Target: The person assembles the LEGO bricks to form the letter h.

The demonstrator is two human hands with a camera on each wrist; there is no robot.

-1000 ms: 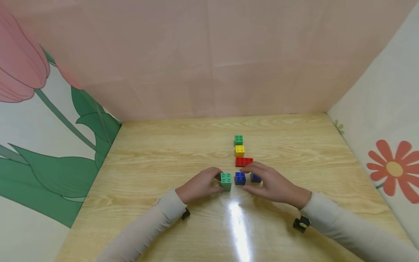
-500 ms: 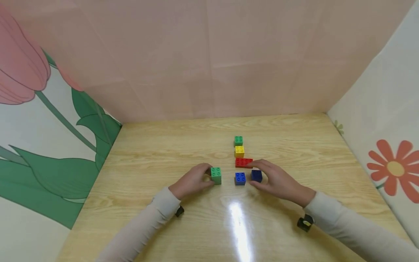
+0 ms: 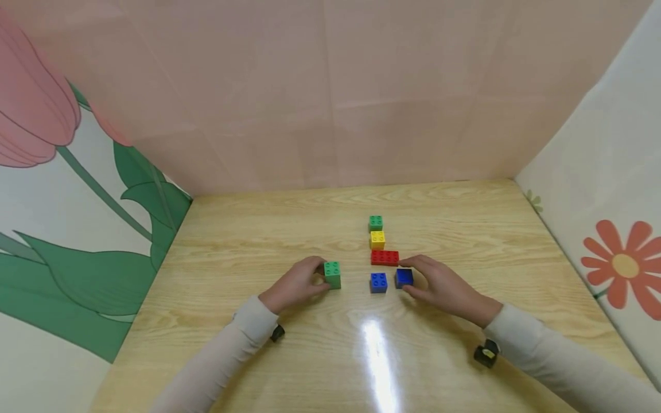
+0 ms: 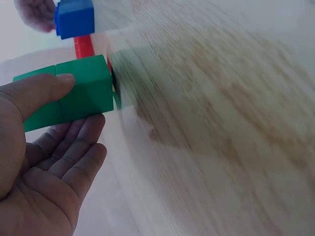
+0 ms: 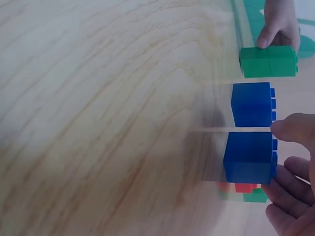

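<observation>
My left hand (image 3: 295, 284) grips a stack of two green bricks (image 3: 333, 275), thumb on one side and fingers on the other; the left wrist view shows the seam between them. On the right, my right hand (image 3: 444, 285) is spread about a blue brick (image 3: 404, 278). Its thumb lies by the near edge of that brick, and its index finger reaches past the far edge. Between the hands stands another blue brick (image 3: 378, 283), apart from both. In the right wrist view the thumb tip (image 5: 288, 129) is at stud height beside the gap between the two blue bricks.
Behind the blue bricks, a long red brick (image 3: 384, 257), a yellow brick (image 3: 377, 240) and a green brick (image 3: 376, 223) run away in a line on the wooden table (image 3: 268, 229). A pink cloth (image 3: 330, 115) closes off the back; patterned walls flank both sides.
My left hand has carried the green stack left, away from the middle blue brick. My right hand has drawn back to the right, uncovering the right blue brick, which stays in place.
</observation>
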